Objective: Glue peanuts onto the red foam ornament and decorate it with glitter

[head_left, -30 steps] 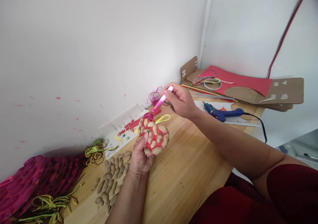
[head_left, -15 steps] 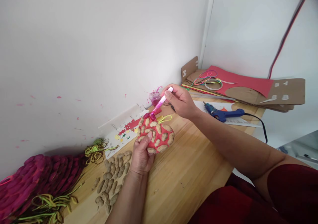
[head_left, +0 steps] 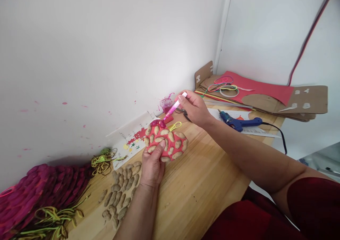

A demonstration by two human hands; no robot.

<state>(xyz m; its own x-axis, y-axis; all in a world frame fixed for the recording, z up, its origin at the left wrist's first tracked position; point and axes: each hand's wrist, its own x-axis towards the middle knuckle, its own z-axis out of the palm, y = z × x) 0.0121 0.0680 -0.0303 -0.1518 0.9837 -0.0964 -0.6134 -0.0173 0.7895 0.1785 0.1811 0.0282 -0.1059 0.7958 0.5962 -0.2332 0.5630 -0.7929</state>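
My left hand [head_left: 152, 163] is closed on a red disc covered with peanuts [head_left: 166, 140], its thumb across the front. Peanuts at the disc's upper left edge are wet with magenta paint, while the others are bare tan. My right hand [head_left: 195, 109] pinches a white-handled paintbrush [head_left: 175, 107] smeared with pink. The brush slants down to the left, its tip at the painted peanuts; the bristles are hard to make out. A yellow cord loop [head_left: 175, 126] sticks out from the disc's top edge. Behind the brush stands a clear cup of pink paint [head_left: 166, 105].
Loose peanuts [head_left: 120, 188] lie left of my left forearm on the wooden table [head_left: 191, 187]. Magenta-painted discs [head_left: 50, 187] with yellow-green cords are stacked at the left. A blue glue gun [head_left: 239, 122], cardboard [head_left: 310, 100] and red paper [head_left: 268, 87] lie at the right.
The disc has turned and shifted slightly up in my left hand. The brush has moved a little right and up, and more magenta shows along the disc's upper left edge.
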